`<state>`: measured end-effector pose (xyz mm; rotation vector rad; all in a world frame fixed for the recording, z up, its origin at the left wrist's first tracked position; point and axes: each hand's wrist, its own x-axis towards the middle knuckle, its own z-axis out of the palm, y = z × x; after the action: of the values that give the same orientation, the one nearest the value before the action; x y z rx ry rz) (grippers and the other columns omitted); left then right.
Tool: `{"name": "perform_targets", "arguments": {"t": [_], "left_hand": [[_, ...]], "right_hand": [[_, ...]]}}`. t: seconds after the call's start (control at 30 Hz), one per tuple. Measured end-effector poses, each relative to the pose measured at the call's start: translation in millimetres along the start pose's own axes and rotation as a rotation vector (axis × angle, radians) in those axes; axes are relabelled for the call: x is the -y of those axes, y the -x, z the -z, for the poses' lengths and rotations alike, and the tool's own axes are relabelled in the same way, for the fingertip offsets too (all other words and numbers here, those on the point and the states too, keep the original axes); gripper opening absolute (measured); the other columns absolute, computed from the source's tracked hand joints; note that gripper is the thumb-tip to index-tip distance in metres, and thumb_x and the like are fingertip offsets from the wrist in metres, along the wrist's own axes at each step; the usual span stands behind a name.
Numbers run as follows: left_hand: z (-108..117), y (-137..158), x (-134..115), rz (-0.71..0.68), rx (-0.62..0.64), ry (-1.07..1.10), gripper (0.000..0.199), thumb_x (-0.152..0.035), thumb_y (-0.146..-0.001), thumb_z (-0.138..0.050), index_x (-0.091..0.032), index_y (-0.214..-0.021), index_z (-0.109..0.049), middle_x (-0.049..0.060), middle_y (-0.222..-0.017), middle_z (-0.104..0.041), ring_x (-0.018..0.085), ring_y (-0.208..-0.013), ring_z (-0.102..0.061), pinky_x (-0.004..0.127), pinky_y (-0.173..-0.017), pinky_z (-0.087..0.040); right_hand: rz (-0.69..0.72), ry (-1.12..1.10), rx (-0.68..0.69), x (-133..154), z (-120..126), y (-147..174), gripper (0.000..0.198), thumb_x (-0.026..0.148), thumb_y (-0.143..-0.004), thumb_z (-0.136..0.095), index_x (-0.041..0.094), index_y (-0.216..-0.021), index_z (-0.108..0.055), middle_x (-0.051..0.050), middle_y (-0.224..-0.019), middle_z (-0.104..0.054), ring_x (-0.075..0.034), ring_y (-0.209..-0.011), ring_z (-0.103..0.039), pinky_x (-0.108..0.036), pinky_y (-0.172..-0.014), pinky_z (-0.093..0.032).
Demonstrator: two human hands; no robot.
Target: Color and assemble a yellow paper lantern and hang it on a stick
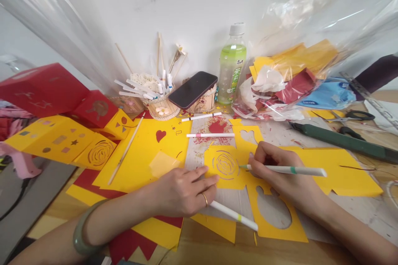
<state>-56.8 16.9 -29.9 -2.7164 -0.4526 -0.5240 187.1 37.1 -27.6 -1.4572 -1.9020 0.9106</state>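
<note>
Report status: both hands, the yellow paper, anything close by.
Right hand grips white craft pen, tip on yellow cutout sheet. Left hand flat, pinning sheet's left edge. Second pen lies under the left hand.

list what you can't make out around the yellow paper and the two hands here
- Head view: the tip of the white pen at the rose cutout is too small to show contact.
- The right hand covers its own grip on that pen.
- The left hand hides one end of a second pen.
- The label on the green bottle is too small to read.
- The frame's bottom edge cuts off both forearms.
</note>
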Motion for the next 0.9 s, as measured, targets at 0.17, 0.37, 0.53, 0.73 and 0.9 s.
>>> {"name": "perform_targets", "arguments": {"t": [0.17,0.37,0.53,0.73,0.9], "left_hand": [[-0.8,0.0,1.0,-0.002,-0.008,-0.005,0.023,-0.019,-0.09,-0.042,-0.016,-0.088,-0.065,0.0,-0.103,-0.069,0.017,-0.089,-0.066,0.024,-0.062,-0.055],[-1.6,1.4,1.2,-0.003,-0.001,-0.007,0.021,-0.02,-0.09,-0.044,-0.017,-0.086,-0.064,-0.001,-0.103,-0.069,0.017,-0.089,-0.066,0.023,-0.06,-0.053],[-2.4,2.6,0.9,-0.001,0.002,-0.014,0.017,-0.021,-0.089,-0.047,-0.017,-0.087,-0.063,0.0,-0.104,-0.069,0.017,-0.091,-0.065,0.022,-0.062,-0.053],[-1.6,1.9,1.0,-0.001,-0.01,-0.02,0.019,-0.02,-0.09,-0.045,-0.017,-0.086,-0.063,0.001,-0.102,-0.069,0.016,-0.089,-0.066,0.023,-0.063,-0.053],[-1.6,1.8,1.0,0.0,-0.014,-0.016,0.019,-0.021,-0.089,-0.046,-0.017,-0.085,-0.063,0.0,-0.101,-0.069,0.017,-0.088,-0.066,0.024,-0.062,-0.054]], "right_hand": [[-0.013,-0.009,-0.013,0.5,0.2,0.5,0.023,0.029,-0.081,-0.048,0.022,-0.062,-0.038,0.005,-0.054,-0.042,-0.009,-0.046,-0.035,-0.021,-0.04,-0.027],[0.03,0.032,0.015,2.1,1.0,1.6,0.023,0.024,-0.079,-0.048,0.022,-0.059,-0.035,0.006,-0.051,-0.039,-0.009,-0.047,-0.035,-0.021,-0.041,-0.028],[0.028,0.046,0.017,5.2,2.0,3.1,0.022,0.024,-0.077,-0.048,0.022,-0.059,-0.035,0.005,-0.051,-0.041,-0.009,-0.047,-0.036,-0.022,-0.042,-0.029],[0.02,0.014,0.048,7.9,-1.0,3.6,0.023,0.024,-0.075,-0.048,0.022,-0.056,-0.035,0.005,-0.049,-0.039,-0.009,-0.045,-0.036,-0.022,-0.041,-0.029],[0.014,-0.145,-0.082,9.1,4.4,2.2,0.03,0.034,-0.078,-0.054,0.022,-0.055,-0.04,0.004,-0.05,-0.043,-0.01,-0.046,-0.037,-0.023,-0.041,-0.027]]}}
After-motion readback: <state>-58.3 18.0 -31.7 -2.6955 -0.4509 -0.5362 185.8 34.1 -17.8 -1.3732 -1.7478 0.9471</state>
